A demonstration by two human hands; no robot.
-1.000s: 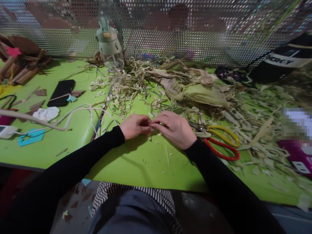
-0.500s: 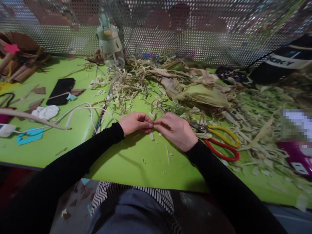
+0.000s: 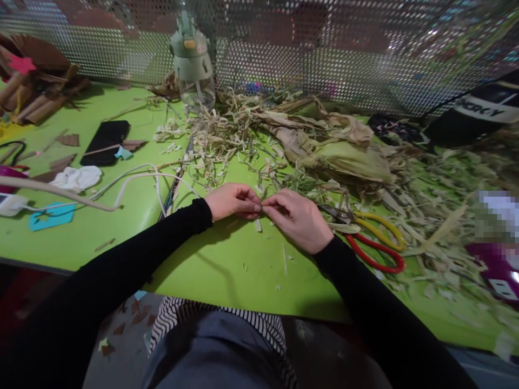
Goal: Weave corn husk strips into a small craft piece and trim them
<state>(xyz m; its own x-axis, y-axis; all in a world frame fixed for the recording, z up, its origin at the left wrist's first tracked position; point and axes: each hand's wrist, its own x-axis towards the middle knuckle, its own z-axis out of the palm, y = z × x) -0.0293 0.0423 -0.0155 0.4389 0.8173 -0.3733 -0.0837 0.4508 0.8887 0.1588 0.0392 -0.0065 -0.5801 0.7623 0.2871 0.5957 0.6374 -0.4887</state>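
On the near part of the green table (image 3: 259,297), the left hand (image 3: 234,202) and right hand (image 3: 299,220) meet, fingertips pinched closed. What they pinch is too small to tell. A pale strip (image 3: 258,225) shows just near of the left fingertips. Scissors (image 3: 371,242) lie just right; husks (image 3: 348,160) lie on the far side.

Passage lies along the worktop's (image 3: 247,281) middle near edge; husks (image 3: 351,162) obstruct the far edge, scissors (image 3: 365,239) the right, a cable (image 3: 60,193) the left.
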